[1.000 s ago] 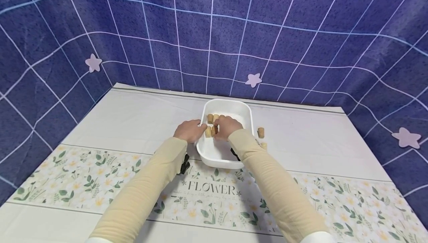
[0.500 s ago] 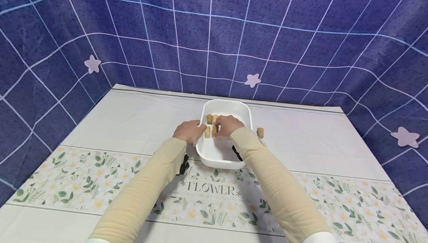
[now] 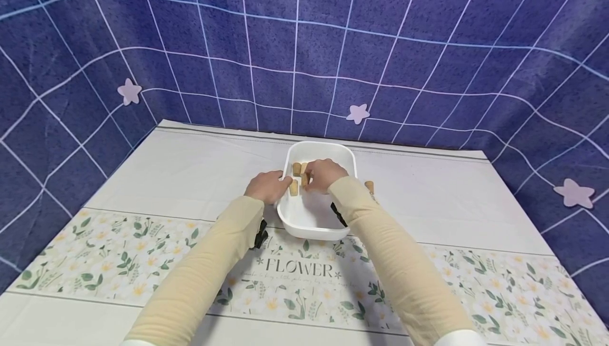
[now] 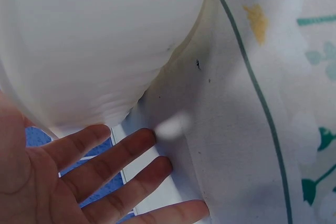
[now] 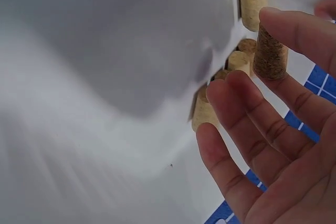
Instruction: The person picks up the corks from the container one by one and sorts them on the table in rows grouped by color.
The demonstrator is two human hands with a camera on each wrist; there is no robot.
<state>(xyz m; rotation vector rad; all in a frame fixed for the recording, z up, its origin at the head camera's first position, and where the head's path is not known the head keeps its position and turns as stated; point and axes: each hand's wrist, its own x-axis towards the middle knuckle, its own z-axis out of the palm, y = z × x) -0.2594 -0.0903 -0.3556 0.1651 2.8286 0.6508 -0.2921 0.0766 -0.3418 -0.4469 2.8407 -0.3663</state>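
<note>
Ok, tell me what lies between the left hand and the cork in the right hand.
In the head view, a pale cork inside the white tray sits between the left hand and the darker cork pinched by the right hand.

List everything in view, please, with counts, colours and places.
tub: 1, white, on the tablecloth
loose corks: at least 4, light or dark brown, in tub
held cork: 1, brown, in right hand
outside cork: 1 visible, brown, right of tub
tablecloth: 1, white with floral band, under tub
backdrop: 1, starry blue, behind tablecloth
wrist pieces: 2, black, at wrists
cuffs: 2, white, at picture's lower edge
sleeves: 2, cream, on arms
left hand: 1, bare, at tub's rim
right hand: 1, bare, over tub
</note>
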